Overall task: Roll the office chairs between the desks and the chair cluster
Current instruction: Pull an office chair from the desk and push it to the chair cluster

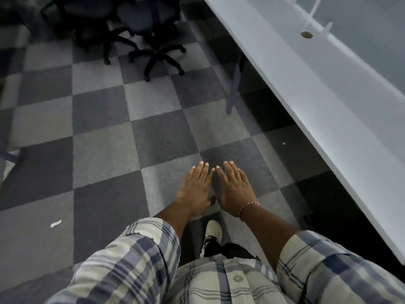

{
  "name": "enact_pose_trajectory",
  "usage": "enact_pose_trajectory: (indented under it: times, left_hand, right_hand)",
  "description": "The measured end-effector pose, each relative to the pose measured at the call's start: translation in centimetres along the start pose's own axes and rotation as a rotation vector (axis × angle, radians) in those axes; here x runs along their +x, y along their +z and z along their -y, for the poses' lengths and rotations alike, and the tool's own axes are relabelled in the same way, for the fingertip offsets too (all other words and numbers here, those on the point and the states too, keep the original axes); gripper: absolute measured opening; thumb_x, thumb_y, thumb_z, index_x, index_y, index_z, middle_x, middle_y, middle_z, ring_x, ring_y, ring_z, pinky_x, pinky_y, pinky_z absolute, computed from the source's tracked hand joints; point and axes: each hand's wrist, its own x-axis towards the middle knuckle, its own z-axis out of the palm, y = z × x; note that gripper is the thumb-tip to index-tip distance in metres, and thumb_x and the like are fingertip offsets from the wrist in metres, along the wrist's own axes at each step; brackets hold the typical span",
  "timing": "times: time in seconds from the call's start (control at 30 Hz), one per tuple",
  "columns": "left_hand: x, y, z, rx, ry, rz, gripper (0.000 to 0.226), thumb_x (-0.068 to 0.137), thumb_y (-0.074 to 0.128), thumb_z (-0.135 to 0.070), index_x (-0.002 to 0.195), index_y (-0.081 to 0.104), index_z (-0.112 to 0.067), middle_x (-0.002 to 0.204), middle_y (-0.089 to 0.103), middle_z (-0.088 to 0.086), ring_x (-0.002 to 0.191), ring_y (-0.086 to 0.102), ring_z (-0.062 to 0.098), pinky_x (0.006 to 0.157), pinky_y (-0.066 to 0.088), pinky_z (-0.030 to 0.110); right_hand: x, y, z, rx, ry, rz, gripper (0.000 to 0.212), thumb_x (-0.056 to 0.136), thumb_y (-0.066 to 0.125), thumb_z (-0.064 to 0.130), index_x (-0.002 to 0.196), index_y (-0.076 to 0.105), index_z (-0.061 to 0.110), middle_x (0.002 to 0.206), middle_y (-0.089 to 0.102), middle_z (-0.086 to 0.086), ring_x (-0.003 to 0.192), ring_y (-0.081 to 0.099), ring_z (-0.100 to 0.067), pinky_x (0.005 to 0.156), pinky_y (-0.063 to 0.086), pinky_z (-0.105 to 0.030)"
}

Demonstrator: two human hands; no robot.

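Note:
A cluster of dark office chairs stands at the far top of the head view; the nearest chair has a blue-grey seat and a black star base with castors, and another chair stands left of it. My left hand and my right hand are held out side by side over the floor, palms down, fingers straight, holding nothing. Both hands are far from the chairs. A thread bracelet circles my right wrist.
A long white desk runs along the right side, with a blue leg beneath it and a cable grommet on top. The floor is checkered grey carpet. A white scrap lies at the left. My shoe shows below the hands.

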Motion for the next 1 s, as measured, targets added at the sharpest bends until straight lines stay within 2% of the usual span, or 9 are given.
enact_pose_trajectory:
  times: [0.13, 0.23, 0.33, 0.47, 0.6, 0.73, 1.0]
  left_hand:
    - [4.1, -2.8, 3.1, 0.001, -0.104, -0.051, 0.090, 0.098, 0.036, -0.061, 0.157, -0.009, -0.010, 0.164, -0.013, 0.015, 0.150, -0.018, 0.029, 0.120, -0.012, 0.043]
    - [6.2, -4.4, 6.0, -0.041, -0.183, -0.081, 0.089, 0.097, 0.037, -0.060, 0.157, -0.006, -0.011, 0.165, -0.009, 0.014, 0.151, -0.014, 0.029, 0.123, -0.008, 0.043]
    - [8.1, -5.5, 8.9, -0.054, -0.229, -0.109, 0.087, 0.097, 0.036, -0.059, 0.158, -0.003, -0.010, 0.165, -0.005, 0.015, 0.152, -0.012, 0.029, 0.123, -0.005, 0.044]
    - [12.6, -6.6, 15.1, -0.055, -0.280, -0.131, 0.088, 0.097, 0.039, -0.058, 0.158, -0.001, -0.009, 0.165, -0.002, 0.016, 0.152, -0.009, 0.030, 0.123, -0.003, 0.044]
    - [17.0, -8.2, 22.2, -0.055, -0.309, -0.157, 0.088, 0.097, 0.039, -0.059, 0.158, -0.001, -0.010, 0.165, -0.002, 0.015, 0.152, -0.010, 0.029, 0.123, -0.006, 0.043]
    - [20.7, -10.8, 29.8, -0.050, -0.319, -0.149, 0.086, 0.098, 0.036, -0.060, 0.158, -0.002, -0.011, 0.165, -0.005, 0.014, 0.152, -0.011, 0.030, 0.124, -0.004, 0.045]
    - [28.8, -15.3, 41.9, -0.050, -0.312, -0.194, 0.091, 0.096, 0.041, -0.062, 0.158, 0.001, -0.010, 0.165, 0.000, 0.015, 0.152, -0.007, 0.030, 0.124, -0.001, 0.045]
  right_hand:
    - [7.2, -1.9, -0.5, 0.016, -0.111, 0.010, 0.084, 0.092, 0.053, 0.036, 0.157, 0.004, 0.018, 0.164, 0.000, -0.012, 0.151, -0.008, -0.028, 0.119, -0.007, -0.040]
    - [12.4, -3.3, -0.4, 0.015, -0.159, 0.015, 0.086, 0.089, 0.056, 0.036, 0.157, 0.007, 0.017, 0.164, 0.004, -0.014, 0.151, -0.005, -0.029, 0.122, 0.001, -0.043]
    - [16.7, -4.6, 0.0, 0.003, -0.216, 0.000, 0.090, 0.084, 0.064, 0.039, 0.156, 0.017, 0.014, 0.162, 0.014, -0.017, 0.151, 0.004, -0.033, 0.121, 0.010, -0.046]
    - [25.2, -5.5, 1.1, -0.032, -0.272, 0.006, 0.090, 0.082, 0.064, 0.037, 0.156, 0.017, 0.013, 0.162, 0.014, -0.017, 0.151, 0.005, -0.033, 0.121, 0.011, -0.046]
    - [33.5, -5.9, 3.0, -0.052, -0.287, -0.007, 0.089, 0.085, 0.064, 0.041, 0.156, 0.018, 0.013, 0.161, 0.016, -0.018, 0.151, 0.007, -0.033, 0.121, 0.012, -0.047]
    - [41.8, -7.3, 5.5, -0.028, -0.307, 0.001, 0.085, 0.091, 0.059, 0.040, 0.157, 0.011, 0.015, 0.163, 0.008, -0.016, 0.151, 0.000, -0.032, 0.121, 0.007, -0.046]
    - [56.5, -10.6, 8.8, -0.004, -0.275, -0.022, 0.092, 0.086, 0.066, 0.035, 0.156, 0.011, 0.015, 0.162, 0.009, -0.017, 0.151, 0.000, -0.033, 0.122, 0.009, -0.047]
